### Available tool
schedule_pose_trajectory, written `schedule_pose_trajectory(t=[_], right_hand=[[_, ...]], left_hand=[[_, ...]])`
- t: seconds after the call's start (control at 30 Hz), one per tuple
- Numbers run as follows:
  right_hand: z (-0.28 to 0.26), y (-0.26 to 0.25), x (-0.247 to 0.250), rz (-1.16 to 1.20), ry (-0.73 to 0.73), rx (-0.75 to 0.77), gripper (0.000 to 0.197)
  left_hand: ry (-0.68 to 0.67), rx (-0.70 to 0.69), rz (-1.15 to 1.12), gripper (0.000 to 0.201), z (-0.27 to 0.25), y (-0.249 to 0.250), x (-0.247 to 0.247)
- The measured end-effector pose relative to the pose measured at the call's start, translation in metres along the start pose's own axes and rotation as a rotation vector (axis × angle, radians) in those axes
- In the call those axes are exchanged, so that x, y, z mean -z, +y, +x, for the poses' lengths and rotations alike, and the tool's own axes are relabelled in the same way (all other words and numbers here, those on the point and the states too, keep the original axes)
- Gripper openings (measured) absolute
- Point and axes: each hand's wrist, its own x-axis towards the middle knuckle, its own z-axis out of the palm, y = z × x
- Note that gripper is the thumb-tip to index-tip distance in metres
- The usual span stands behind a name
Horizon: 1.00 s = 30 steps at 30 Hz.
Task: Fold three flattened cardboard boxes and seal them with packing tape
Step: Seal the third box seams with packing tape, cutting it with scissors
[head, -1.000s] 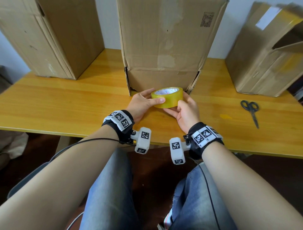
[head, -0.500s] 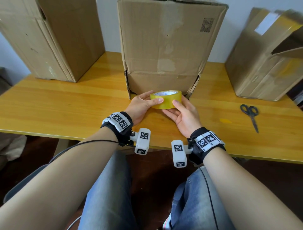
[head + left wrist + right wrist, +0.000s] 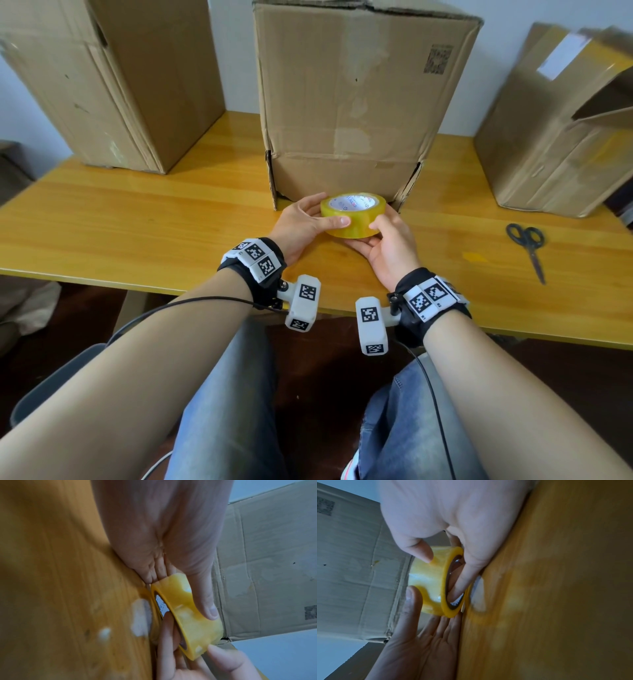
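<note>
Tape [image 3: 352,215], light, stiff and probably slick-sided, sits pinched between left hand [image 3: 301,226] and right hand [image 3: 390,246] near the box [image 3: 359,102]; best held by its rim.

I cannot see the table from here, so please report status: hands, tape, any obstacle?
Left hand and right hand both grip the yellow tape roll. Roll just above the table, before the middle cardboard box. Scissors lie apart, right. Nothing in the way.
</note>
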Motion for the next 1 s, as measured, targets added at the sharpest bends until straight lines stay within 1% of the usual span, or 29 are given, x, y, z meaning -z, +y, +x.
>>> schedule_pose_trajectory(t=[0.17,0.3,0.33,0.4,0.43,0.53,0.6,0.73,1.0], right_hand=[[-0.0008,-0.0007,0.0008,-0.016,-0.017,0.000,0.064],[-0.0012,-0.0022,0.0032,-0.011,-0.005,0.013,0.073],[-0.0007,-0.0023,0.0046,0.026,-0.016,-0.009,0.070],[-0.0015,-0.0036,0.0044,0.071,-0.028,-0.039,0.050],[-0.0022,-0.0039,0.0044,0.067,-0.035,-0.036,0.044],[-0.0050,-0.0026,0.0038,-0.012,-0.088,0.026,0.044],[-0.0071,-0.0031,0.0042,-0.020,-0.126,0.041,0.042],[-0.0070,-0.0035,0.0073,-0.018,-0.158,0.034,0.039],[-0.0088,-0.0031,0.0080,-0.021,-0.182,0.018,0.046]], left_hand=[[-0.012,0.003,-0.010,0.085,-0.0004,-0.0003,0.0004],[-0.023,0.017,-0.032,0.097,-0.0011,0.0013,0.0017],[-0.026,0.017,-0.035,0.096,-0.0009,0.0011,0.0019],[-0.024,0.012,-0.032,0.090,-0.0003,0.0005,0.0018],[-0.022,0.008,-0.030,0.090,-0.0001,0.0004,0.0015],[-0.025,0.017,-0.053,0.094,-0.0004,0.0020,0.0017],[-0.031,0.035,-0.082,0.091,0.0001,0.0025,0.0030],[-0.027,0.056,-0.096,0.077,0.0025,0.0006,0.0049],[-0.033,0.056,-0.121,0.078,0.0040,-0.0003,0.0069]])
